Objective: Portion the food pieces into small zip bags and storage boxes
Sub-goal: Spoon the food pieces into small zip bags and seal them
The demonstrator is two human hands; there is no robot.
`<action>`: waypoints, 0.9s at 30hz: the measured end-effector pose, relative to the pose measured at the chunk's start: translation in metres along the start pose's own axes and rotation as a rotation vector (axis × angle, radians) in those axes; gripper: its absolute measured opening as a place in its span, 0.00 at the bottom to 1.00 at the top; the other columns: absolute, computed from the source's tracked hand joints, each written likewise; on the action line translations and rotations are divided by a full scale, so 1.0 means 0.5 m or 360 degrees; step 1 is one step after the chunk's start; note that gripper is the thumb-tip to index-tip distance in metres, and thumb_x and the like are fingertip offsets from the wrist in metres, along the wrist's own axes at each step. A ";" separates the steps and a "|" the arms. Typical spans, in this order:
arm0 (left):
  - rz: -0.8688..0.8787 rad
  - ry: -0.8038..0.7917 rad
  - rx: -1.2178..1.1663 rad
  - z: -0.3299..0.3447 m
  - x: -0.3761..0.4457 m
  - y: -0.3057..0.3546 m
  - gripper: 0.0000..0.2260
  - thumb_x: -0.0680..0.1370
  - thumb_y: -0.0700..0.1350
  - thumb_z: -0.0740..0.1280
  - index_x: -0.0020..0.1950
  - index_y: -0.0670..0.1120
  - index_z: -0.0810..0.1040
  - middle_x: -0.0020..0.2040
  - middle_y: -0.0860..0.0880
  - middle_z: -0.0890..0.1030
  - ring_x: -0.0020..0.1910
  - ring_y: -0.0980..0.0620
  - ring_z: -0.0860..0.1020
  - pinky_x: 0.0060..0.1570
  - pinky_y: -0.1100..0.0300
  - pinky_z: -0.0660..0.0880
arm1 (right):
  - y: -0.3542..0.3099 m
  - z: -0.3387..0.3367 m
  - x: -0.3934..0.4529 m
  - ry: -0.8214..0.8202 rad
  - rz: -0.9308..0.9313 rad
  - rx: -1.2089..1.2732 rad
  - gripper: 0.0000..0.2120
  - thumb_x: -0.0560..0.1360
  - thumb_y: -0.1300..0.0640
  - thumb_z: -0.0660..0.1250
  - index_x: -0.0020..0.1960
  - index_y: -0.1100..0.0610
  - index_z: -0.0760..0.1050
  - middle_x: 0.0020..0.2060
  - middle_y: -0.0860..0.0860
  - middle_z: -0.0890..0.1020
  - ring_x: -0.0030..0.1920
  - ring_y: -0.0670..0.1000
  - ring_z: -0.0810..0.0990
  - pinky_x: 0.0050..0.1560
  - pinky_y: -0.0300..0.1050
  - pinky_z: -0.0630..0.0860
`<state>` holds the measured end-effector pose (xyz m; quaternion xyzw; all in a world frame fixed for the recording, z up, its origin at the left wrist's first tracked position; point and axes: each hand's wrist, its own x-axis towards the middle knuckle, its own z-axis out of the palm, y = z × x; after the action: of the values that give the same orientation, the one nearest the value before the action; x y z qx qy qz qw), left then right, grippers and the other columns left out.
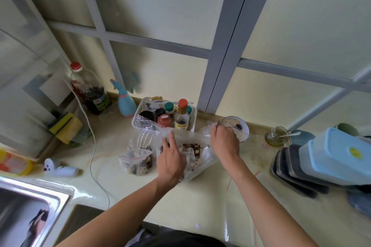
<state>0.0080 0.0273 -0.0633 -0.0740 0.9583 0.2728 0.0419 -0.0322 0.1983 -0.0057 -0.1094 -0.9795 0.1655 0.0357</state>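
Observation:
A large clear plastic bag holding dark and pale food pieces lies on the counter centre. My left hand rests on its near side with the fingers extended towards the opening. My right hand pinches a small red-striped zip bag above the big bag's right side. Filled small zip bags lie to the left. Blue-lidded storage boxes are stacked at the right.
A white basket of condiment bottles stands behind the bags, a bowl and a small jar to the right. Dark trays sit under the boxes. The sink is at the lower left, a white cable crosses the counter.

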 end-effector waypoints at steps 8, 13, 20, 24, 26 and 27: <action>0.0162 -0.0519 -0.0014 0.026 0.011 -0.072 0.30 0.76 0.43 0.65 0.76 0.44 0.59 0.66 0.40 0.73 0.59 0.43 0.77 0.61 0.49 0.76 | 0.003 0.056 -0.032 -0.0031 -0.0124 -0.0038 0.16 0.87 0.55 0.52 0.54 0.60 0.76 0.41 0.55 0.82 0.41 0.55 0.83 0.35 0.44 0.72; 0.0064 -0.0448 -0.0060 0.029 0.011 -0.090 0.22 0.75 0.40 0.63 0.69 0.45 0.67 0.62 0.42 0.75 0.54 0.45 0.75 0.53 0.54 0.75 | -0.003 0.095 -0.062 -0.0056 -0.0221 0.0112 0.15 0.87 0.55 0.52 0.58 0.61 0.76 0.40 0.52 0.79 0.37 0.50 0.79 0.36 0.42 0.80; 0.0031 -0.0322 -0.0144 0.030 0.015 -0.100 0.16 0.74 0.40 0.67 0.61 0.42 0.70 0.56 0.43 0.74 0.50 0.48 0.70 0.51 0.58 0.71 | -0.020 0.158 -0.105 -0.0073 -0.0395 0.0249 0.21 0.85 0.49 0.47 0.55 0.57 0.76 0.43 0.54 0.83 0.39 0.52 0.82 0.40 0.45 0.82; 0.0021 -0.0305 -0.0091 0.037 0.014 -0.103 0.14 0.74 0.40 0.66 0.58 0.43 0.70 0.55 0.42 0.75 0.49 0.48 0.69 0.49 0.55 0.71 | -0.030 0.185 -0.117 -0.0151 -0.0392 0.0426 0.18 0.86 0.50 0.51 0.53 0.57 0.77 0.41 0.55 0.85 0.41 0.57 0.83 0.43 0.50 0.79; 0.0026 -0.0294 -0.0094 0.039 0.013 -0.102 0.13 0.75 0.41 0.66 0.58 0.42 0.71 0.55 0.42 0.76 0.49 0.47 0.70 0.50 0.53 0.72 | -0.036 0.194 -0.123 -0.0185 -0.0230 0.0590 0.17 0.86 0.51 0.54 0.49 0.56 0.79 0.37 0.53 0.85 0.39 0.56 0.84 0.41 0.49 0.79; 0.0027 -0.0299 -0.0094 0.039 0.012 -0.102 0.13 0.75 0.41 0.66 0.58 0.42 0.71 0.55 0.42 0.75 0.49 0.47 0.71 0.51 0.53 0.73 | -0.040 0.195 -0.123 -0.0203 -0.0056 0.0730 0.17 0.86 0.51 0.56 0.47 0.55 0.79 0.35 0.51 0.85 0.38 0.53 0.85 0.41 0.49 0.81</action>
<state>0.0112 -0.0060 -0.1072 -0.0410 0.9423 0.3072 0.1270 0.0134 0.1350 -0.0932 -0.0707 -0.9182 0.3897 0.0007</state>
